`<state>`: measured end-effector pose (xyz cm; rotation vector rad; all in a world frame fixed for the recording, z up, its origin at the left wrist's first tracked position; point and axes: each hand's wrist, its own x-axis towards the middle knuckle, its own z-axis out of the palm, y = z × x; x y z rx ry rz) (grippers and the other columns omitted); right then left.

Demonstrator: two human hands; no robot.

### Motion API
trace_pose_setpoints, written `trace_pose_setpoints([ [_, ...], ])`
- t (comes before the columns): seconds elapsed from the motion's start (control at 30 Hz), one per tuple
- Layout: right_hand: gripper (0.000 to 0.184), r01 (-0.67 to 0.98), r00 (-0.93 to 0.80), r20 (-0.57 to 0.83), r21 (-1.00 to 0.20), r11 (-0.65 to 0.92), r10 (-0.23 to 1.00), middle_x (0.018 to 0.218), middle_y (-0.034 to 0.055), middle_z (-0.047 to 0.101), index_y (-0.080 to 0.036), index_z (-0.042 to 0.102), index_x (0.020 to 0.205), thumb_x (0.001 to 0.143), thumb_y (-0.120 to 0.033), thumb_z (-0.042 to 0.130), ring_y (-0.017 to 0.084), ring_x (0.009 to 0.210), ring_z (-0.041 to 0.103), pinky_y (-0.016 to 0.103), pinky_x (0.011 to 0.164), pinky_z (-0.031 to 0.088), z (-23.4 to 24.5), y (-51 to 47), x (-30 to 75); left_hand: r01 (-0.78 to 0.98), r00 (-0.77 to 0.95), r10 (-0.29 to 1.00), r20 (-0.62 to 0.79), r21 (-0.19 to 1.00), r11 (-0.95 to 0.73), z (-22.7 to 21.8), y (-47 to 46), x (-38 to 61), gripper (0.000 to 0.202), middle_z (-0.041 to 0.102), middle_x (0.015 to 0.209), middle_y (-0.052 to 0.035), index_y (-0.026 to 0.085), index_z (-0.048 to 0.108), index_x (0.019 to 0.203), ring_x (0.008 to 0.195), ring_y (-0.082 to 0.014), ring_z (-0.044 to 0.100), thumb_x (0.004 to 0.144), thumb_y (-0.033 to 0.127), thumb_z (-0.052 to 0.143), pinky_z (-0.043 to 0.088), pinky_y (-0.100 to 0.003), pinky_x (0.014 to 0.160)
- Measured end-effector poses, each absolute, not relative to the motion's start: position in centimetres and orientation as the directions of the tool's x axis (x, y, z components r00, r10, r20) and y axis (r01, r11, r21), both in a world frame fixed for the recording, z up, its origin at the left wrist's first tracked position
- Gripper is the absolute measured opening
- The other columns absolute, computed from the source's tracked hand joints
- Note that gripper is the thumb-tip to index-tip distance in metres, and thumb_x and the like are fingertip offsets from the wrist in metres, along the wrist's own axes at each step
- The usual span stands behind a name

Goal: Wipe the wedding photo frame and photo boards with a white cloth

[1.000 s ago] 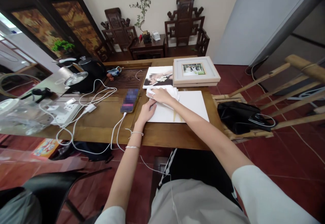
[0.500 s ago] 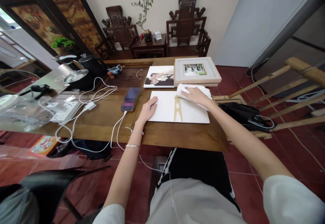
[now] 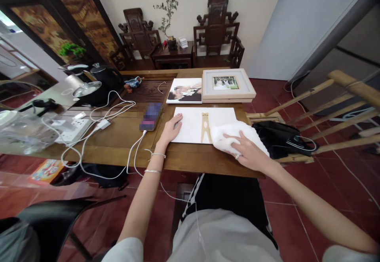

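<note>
A white board lies flat on the wooden table, bearing a long-legged tan animal figure in its middle. My left hand rests on the board's left edge, fingers stretched out and holding nothing. On the right, my right hand presses on a bunched white towel, its fingers partly spread over the fabric. The towel covers the board's lower right corner and hangs over the table's right part, beside the figure's legs.
Behind the board lie a photo panel and a pale framed photo. Left of my left hand are a phone, white cables and a power strip. A bamboo chair with a black bag stands at right.
My right hand has moved with the towel from the board's far right corner towards me, down to the near right corner. My left hand has stayed on the left edge.
</note>
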<state>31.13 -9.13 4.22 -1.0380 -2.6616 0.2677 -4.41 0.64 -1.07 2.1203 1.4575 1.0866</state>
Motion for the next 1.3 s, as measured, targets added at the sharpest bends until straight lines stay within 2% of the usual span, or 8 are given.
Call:
trace_pose_setpoints([
  [0.13, 0.026, 0.698, -0.641, 0.179, -0.270, 0.664, 0.747, 0.115, 0.0138, 0.071, -0.020, 0.066, 0.100, 0.089, -0.018, 0.043, 0.034, 0.108, 0.062, 0.061, 0.108, 0.034, 4.7, -4.3, 30.3, 0.638, 0.174, 0.901, 0.398, 0.651, -0.411, -1.1, 0.6, -4.4, 0.039, 0.060, 0.140, -0.0074, 0.017, 0.066, 0.125, 0.136, -0.0235, 0.052, 0.091, 0.026, 0.050, 0.036, -0.044, 0.119],
  [0.23, 0.025, 0.770, -0.566, 0.150, -0.255, 0.585, 0.811, 0.100, 0.0141, 0.072, -0.018, 0.065, 0.097, 0.093, -0.030, 0.043, 0.034, 0.097, 0.062, 0.051, 0.096, 0.042, 5.1, 0.2, 29.7, 0.636, 0.174, 0.902, 0.396, 0.654, -0.410, -1.1, 0.6, -4.5, 0.039, 0.060, 0.140, -0.0090, 0.015, 0.066, 0.125, 0.136, -0.0240, 0.052, 0.091, 0.026, 0.051, 0.036, -0.044, 0.119],
  [0.43, 0.038, 0.789, -0.507, 0.122, -0.333, 0.516, 0.853, 0.091, 0.0143, 0.071, -0.020, 0.063, 0.086, 0.097, -0.046, 0.038, 0.032, 0.084, 0.062, 0.038, 0.076, 0.044, 6.0, 6.1, 28.9, 0.623, 0.182, 0.900, 0.395, 0.662, -0.417, -1.1, 0.7, -4.6, 0.039, 0.059, 0.141, -0.0091, 0.015, 0.066, 0.125, 0.136, -0.0233, 0.051, 0.092, 0.027, 0.051, 0.036, -0.044, 0.119],
  [0.6, 0.036, 0.806, -0.456, 0.135, -0.358, 0.472, 0.880, 0.097, 0.0156, 0.072, -0.020, 0.064, 0.088, 0.097, -0.046, 0.040, 0.035, 0.093, 0.062, 0.041, 0.080, 0.044, 6.4, 7.3, 28.2, 0.615, 0.183, 0.902, 0.392, 0.670, -0.416, -1.1, 0.7, -4.6, 0.038, 0.059, 0.141, -0.0081, 0.016, 0.066, 0.126, 0.137, -0.0235, 0.050, 0.092, 0.027, 0.051, 0.036, -0.044, 0.120],
  [0.8, 0.032, 0.781, -0.508, 0.157, -0.331, 0.530, 0.847, 0.094, 0.0154, 0.073, -0.018, 0.063, 0.091, 0.098, -0.038, 0.038, 0.033, 0.088, 0.064, 0.045, 0.087, 0.044, 5.5, 4.4, 28.6, 0.616, 0.186, 0.899, 0.396, 0.666, -0.421, -1.2, 0.7, -4.6, 0.039, 0.058, 0.141, -0.0108, 0.014, 0.066, 0.126, 0.136, -0.0242, 0.051, 0.092, 0.027, 0.051, 0.036, -0.044, 0.119],
  [0.9, 0.027, 0.764, -0.559, 0.163, -0.279, 0.582, 0.813, 0.102, 0.0158, 0.072, -0.018, 0.063, 0.093, 0.096, -0.030, 0.039, 0.035, 0.097, 0.063, 0.053, 0.099, 0.040, 5.0, 0.3, 29.4, 0.621, 0.187, 0.898, 0.398, 0.660, -0.422, -1.3, 0.8, -4.6, 0.039, 0.059, 0.141, -0.0102, 0.015, 0.066, 0.126, 0.136, -0.0239, 0.051, 0.091, 0.027, 0.051, 0.036, -0.044, 0.119],
  [1.13, 0.022, 0.675, -0.651, 0.187, -0.301, 0.674, 0.735, 0.130, 0.0163, 0.064, -0.020, 0.063, 0.094, 0.094, -0.021, 0.041, 0.034, 0.127, 0.053, 0.064, 0.114, 0.022, 4.2, -9.8, 30.7, 0.639, 0.184, 0.898, 0.400, 0.645, -0.419, -1.2, 0.8, -4.6, 0.038, 0.060, 0.140, -0.0078, 0.017, 0.066, 0.125, 0.136, -0.0229, 0.052, 0.091, 0.025, 0.051, 0.037, -0.044, 0.119],
  [1.3, 0.025, 0.703, -0.632, 0.135, -0.315, 0.638, 0.763, 0.107, 0.0125, 0.071, -0.021, 0.064, 0.090, 0.093, -0.021, 0.039, 0.032, 0.110, 0.060, 0.059, 0.108, 0.033, 5.0, -8.2, 30.1, 0.642, 0.182, 0.898, 0.401, 0.643, -0.418, -1.1, 0.7, -4.5, 0.039, 0.060, 0.140, -0.0109, 0.014, 0.066, 0.125, 0.135, -0.0233, 0.052, 0.091, 0.026, 0.051, 0.037, -0.043, 0.119],
])
